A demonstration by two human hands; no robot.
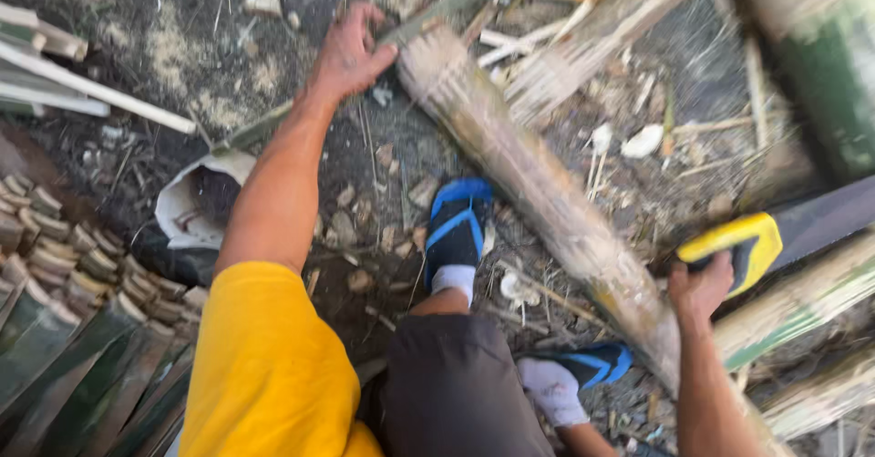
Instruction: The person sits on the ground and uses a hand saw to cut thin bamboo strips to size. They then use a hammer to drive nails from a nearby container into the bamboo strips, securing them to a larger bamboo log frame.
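the left hand (pixel 351 54) gripped the far end of a stiff, probably heavy bamboo pole (pixel 538 202) lying slantwise on the littered ground; the right hand (pixel 700 288) clenched a yellow-handled blade (pixel 740 247).

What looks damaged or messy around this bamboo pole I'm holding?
The far end of the bamboo pole, under the left hand, is frayed and split into fibres. Chips and slivers litter the dirt. The right hand grips a yellow-handled saw.
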